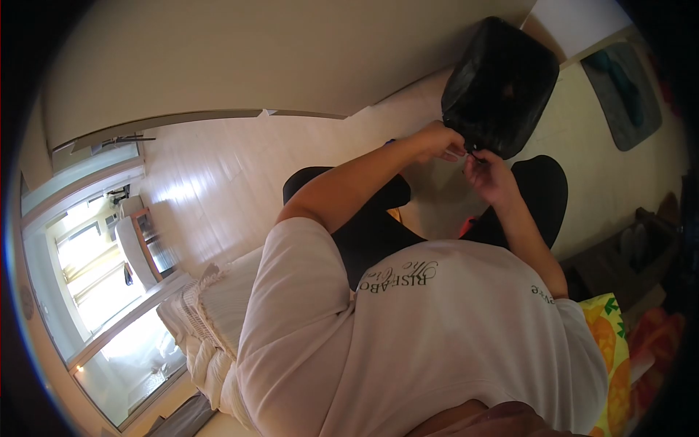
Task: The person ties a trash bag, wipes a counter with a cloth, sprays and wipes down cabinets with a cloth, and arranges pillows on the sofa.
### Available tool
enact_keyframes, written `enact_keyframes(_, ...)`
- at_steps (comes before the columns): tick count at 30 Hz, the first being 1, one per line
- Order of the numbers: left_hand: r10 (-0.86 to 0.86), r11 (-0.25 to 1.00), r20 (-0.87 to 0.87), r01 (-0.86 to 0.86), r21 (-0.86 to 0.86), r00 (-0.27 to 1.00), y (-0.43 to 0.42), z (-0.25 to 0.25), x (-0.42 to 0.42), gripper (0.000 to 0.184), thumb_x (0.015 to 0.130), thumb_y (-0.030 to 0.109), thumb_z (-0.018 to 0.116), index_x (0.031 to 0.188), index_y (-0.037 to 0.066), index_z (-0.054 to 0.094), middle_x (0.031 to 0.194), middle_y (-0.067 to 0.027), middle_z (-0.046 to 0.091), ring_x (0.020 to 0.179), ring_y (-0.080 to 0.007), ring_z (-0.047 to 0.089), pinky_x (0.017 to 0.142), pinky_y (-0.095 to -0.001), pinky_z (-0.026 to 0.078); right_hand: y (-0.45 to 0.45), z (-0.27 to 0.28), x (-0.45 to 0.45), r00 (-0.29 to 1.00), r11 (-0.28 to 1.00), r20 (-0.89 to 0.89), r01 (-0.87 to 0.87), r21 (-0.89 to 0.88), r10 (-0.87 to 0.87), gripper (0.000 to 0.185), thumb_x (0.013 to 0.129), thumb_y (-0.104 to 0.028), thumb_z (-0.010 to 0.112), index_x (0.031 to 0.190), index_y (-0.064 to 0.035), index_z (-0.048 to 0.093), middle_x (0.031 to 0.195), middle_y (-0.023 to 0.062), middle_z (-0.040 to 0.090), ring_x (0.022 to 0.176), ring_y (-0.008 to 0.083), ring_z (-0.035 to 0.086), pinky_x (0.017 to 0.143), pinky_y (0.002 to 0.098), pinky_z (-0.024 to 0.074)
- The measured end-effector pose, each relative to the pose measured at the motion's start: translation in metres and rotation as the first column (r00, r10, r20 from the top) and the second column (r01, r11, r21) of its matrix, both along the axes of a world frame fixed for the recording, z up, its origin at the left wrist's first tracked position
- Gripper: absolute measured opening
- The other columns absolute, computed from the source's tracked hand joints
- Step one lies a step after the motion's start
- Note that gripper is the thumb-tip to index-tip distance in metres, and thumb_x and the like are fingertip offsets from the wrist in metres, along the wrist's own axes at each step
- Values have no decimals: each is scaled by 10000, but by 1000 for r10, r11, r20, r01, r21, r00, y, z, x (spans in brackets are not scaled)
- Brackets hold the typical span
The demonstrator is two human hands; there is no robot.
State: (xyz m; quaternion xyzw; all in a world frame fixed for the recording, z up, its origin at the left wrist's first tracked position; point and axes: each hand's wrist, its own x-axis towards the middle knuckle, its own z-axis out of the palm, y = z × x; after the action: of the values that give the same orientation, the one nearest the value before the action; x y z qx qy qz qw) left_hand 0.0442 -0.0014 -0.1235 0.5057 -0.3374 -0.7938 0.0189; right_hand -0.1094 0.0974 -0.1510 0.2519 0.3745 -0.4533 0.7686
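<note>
- We see the black boxy item just beyond our knees, beside the pale panel; we cannot tell whether it rests on the floor.
- Our left hand is at its near edge, fingers curled; we cannot tell whether they grip.
- Our right hand is nearly closed, thumb and forefinger pinching that edge.
- A grey mat lies well to the right.

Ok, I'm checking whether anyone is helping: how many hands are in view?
2: left hand and right hand, close together at the near edge of the black object. No others show.
</note>
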Motion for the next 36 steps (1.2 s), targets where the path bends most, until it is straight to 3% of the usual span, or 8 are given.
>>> enact_keyframes(12,-109,990,36,111,-83,993,-2,5,-6,361,748,95,675,1060,-41,556,1000,-129,592,929,-229,577,730,-340,520,5,7,7,934,949,-347,-181,-260,83,78,777,-26,557,851,-6,552,784,66,584,704,139,567,639,249,476)
enact_keyframes(15,-88,991,44,92,-93,995,-3,-2,-6,340,759,74,658,1063,-37,556,1019,-128,592,916,-234,586,727,-336,524,14,19,6,924,966,-306,-255,-51,228,106,779,-67,595,869,-22,561,779,56,590,648,126,566,594,240,466)
enact_keyframes(17,-81,992,56,86,-96,995,-6,-4,-5,326,760,65,652,1056,-36,561,1016,-125,594,900,-235,592,726,-334,527,30,22,9,598,806,-723,-583,-98,345,156,777,-101,620,904,-29,563,755,52,589,601,125,559,561,237,457)
enact_keyframes(19,-80,993,65,86,-85,995,-4,-5,-5,319,758,63,650,1050,-34,565,1008,-123,597,880,-234,599,726,-331,531,33,36,13,264,711,-953,-699,-83,148,195,777,-127,640,932,-34,570,737,50,588,567,121,551,536,235,449)
enact_keyframes(21,-80,993,73,86,-80,994,-4,-5,-5,309,755,62,648,1037,-36,571,990,-123,601,875,-232,601,727,-327,534,27,52,17,10,725,-977,-668,-166,-213,222,776,-146,654,954,-36,582,725,52,588,545,112,543,518,236,442)
enact_keyframes(24,-65,994,66,71,-87,996,-4,-3,-3,303,749,66,650,1016,-55,572,967,-129,602,873,-229,601,723,-319,541,13,50,18,-114,708,-982,-705,-25,-148,205,778,-122,650,949,-21,599,723,57,595,573,95,553,538,232,449)
enact_keyframes(30,37,989,-88,-24,145,995,-6,-8,8,243,777,34,579,984,-91,557,948,-159,580,931,-262,578,835,-394,499,9,27,17,33,778,-997,-624,-72,-66,162,807,-90,623,945,-6,611,764,48,621,638,61,562,579,219,446)
enact_keyframes(36,121,915,-196,-33,401,973,-15,-21,12,239,797,-17,529,1028,-74,535,998,-167,562,981,-277,557,918,-424,441,19,6,19,449,876,-882,-357,-324,-143,152,832,-112,622,920,12,621,792,7,622,709,61,564,640,196,441)
